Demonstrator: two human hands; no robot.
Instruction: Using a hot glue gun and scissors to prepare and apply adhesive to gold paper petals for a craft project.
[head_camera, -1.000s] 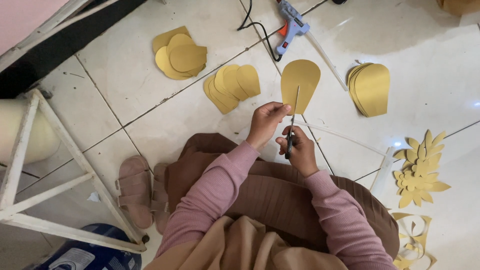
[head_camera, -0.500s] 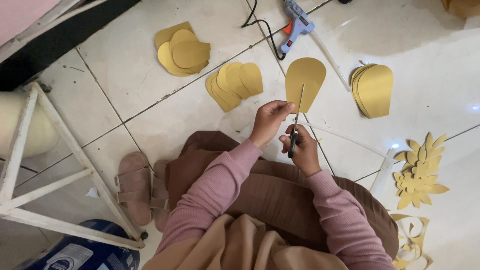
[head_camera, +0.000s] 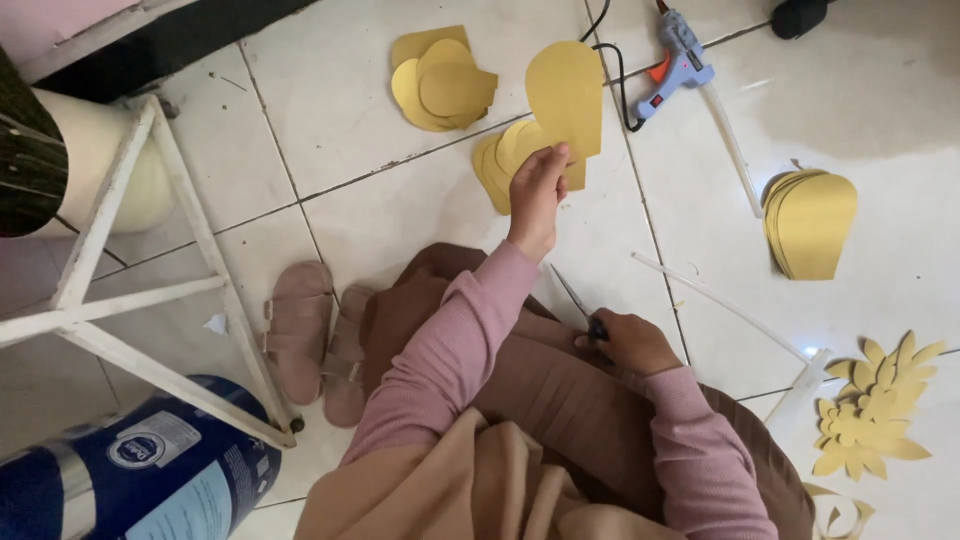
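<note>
Cut's done: your left hand (head_camera: 537, 190) now lifts gold petal (head_camera: 566, 100) clear over floor stacks, pinched at base. Right hand (head_camera: 632, 343), closed on scissors (head_camera: 580, 305), dropped to lap.

Three stacks of rounded gold paper petals are lying on the white tiled floor: one far left (head_camera: 443, 78), one at centre (head_camera: 505, 160), one right (head_camera: 808, 222). One single gold paper petal (head_camera: 566, 95) is showing. One blue glue gun (head_camera: 673, 62), one pair of scissors (head_camera: 582, 308), two pink sandals (head_camera: 318, 340) and one gold leafy cut-out (head_camera: 872, 410) are showing.
</note>
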